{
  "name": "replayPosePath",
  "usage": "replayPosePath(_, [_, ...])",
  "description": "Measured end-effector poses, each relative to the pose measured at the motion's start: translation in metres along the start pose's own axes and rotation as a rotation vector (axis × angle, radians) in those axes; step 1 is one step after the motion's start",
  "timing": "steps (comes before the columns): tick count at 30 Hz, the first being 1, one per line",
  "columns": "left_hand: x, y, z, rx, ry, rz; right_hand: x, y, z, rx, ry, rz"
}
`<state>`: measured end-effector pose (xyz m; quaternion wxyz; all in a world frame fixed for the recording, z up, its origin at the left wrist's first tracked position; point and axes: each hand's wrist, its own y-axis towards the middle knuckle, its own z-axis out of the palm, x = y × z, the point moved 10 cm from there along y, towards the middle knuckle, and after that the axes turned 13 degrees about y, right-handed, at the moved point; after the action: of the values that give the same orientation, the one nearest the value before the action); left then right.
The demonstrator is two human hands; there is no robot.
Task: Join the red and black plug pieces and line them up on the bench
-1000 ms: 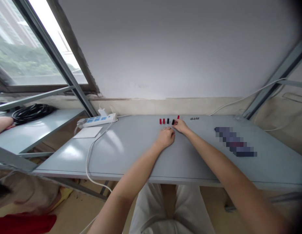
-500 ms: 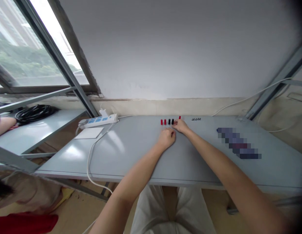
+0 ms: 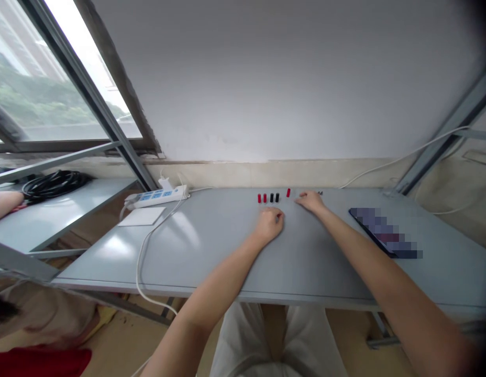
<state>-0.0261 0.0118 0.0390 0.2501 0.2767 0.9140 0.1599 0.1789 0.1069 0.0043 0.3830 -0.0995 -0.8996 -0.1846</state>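
Observation:
My left hand [image 3: 269, 222] rests on the grey table with its fingers curled in; whatever may be inside it is hidden. Just beyond stand two red cylinders [image 3: 262, 198] and two black cylinders [image 3: 274, 198] in a short row. Another red cylinder [image 3: 288, 192] sits apart, slightly farther back and to the right. My right hand [image 3: 310, 201] hovers at or just over the tabletop right of that lone cylinder, fingers stretched leftward and parted, nothing visible between them. Small dark metal pieces [image 3: 320, 193] peek out behind it, partly covered by the hand.
On the left lie a white power strip [image 3: 160, 196], a white flat panel [image 3: 142, 217] and a white cable [image 3: 140, 262] hanging over the front edge. A dark, pixelated flat object [image 3: 384, 234] lies right. Another person's arm [image 3: 7, 201] is near coiled black cable [image 3: 56, 183].
My right hand has left the black cylinders and moved right, toward the small metal pieces, now covering most of them. The lone red cylinder is fully uncovered. My left hand has barely moved.

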Motion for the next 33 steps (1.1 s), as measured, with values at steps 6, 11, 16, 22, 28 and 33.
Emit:
replayPosePath(6, [-0.003,-0.001,-0.003,-0.017,0.041,0.01,0.005,0.006,0.018,0.015,-0.009,0.034])
replayPosePath(11, [-0.004,-0.001,-0.002,-0.003,0.063,0.011,0.022,0.003,0.031,0.012,-0.054,-0.009])
replayPosePath(16, [-0.005,-0.001,-0.004,-0.022,0.057,0.016,0.04,-0.006,0.033,0.013,-0.1,-0.116])
replayPosePath(22, [-0.004,-0.002,-0.006,-0.072,0.021,0.021,0.058,-0.025,0.019,0.047,-0.132,-0.234])
replayPosePath(28, [0.0,-0.003,-0.009,-0.153,0.002,0.032,0.09,-0.069,0.019,0.174,-0.106,-0.478])
replayPosePath(33, [-0.001,0.0,-0.012,-0.178,-0.045,0.076,0.105,-0.107,0.016,0.18,-0.199,-0.627])
